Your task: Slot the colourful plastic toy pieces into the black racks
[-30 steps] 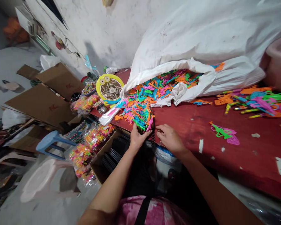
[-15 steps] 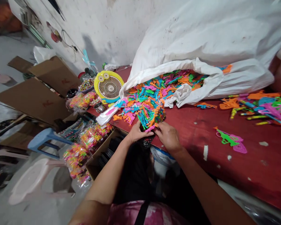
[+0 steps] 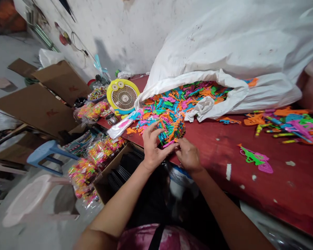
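1. Fingers [image 3: 152, 134] of the left hand [image 3: 153, 151] are standing spread beside a toy stack [image 3: 173, 127]; the right hand [image 3: 189, 155] is curling at a pink toy [image 3: 169, 143], whether pinching, cannot tell.
2. Toy stack is resting near a red table's [image 3: 207, 149] edge.
3. White sack [image 3: 219, 45] is lying behind, showing loose toys [image 3: 193, 92].
4. Yellow fan [image 3: 124, 98] is standing beside it.

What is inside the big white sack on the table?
Through the opening of the sack, many small plastic toys show, in orange, blue, green and pink. Others lie outside it on the red table. What lies deeper is covered by the sack and top toys.
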A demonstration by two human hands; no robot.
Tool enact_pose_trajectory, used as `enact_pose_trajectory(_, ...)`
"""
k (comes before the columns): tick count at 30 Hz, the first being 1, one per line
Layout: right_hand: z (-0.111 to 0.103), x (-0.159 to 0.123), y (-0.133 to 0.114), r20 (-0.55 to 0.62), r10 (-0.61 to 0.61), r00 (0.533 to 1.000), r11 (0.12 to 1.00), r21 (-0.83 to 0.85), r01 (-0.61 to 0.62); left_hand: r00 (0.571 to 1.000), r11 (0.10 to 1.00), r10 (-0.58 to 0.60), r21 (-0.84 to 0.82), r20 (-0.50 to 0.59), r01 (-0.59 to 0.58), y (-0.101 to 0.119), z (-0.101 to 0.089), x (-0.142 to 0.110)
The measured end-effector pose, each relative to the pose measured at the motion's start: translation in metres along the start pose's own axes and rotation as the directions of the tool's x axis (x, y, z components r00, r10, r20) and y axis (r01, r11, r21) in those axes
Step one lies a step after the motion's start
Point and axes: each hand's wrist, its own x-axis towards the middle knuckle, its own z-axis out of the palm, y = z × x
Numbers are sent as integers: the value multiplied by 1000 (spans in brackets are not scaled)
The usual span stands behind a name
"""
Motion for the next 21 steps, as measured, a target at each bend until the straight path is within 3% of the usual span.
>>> enact_pose_trajectory(4,0,-1,-2,-29,-6,1000,1000,15,6,995,999,20,39,101,-24,2,3,14)
enact_pose_trajectory(13,2,1,-1,-30,-17,999,999,48,18,988,1000,1,4,156,-1,-9,4,17)
enact_pose_trajectory(21,10,9,-7,-29,-22,999,994,-106,19,963,995,32,79,267,-55,-17,0,26)
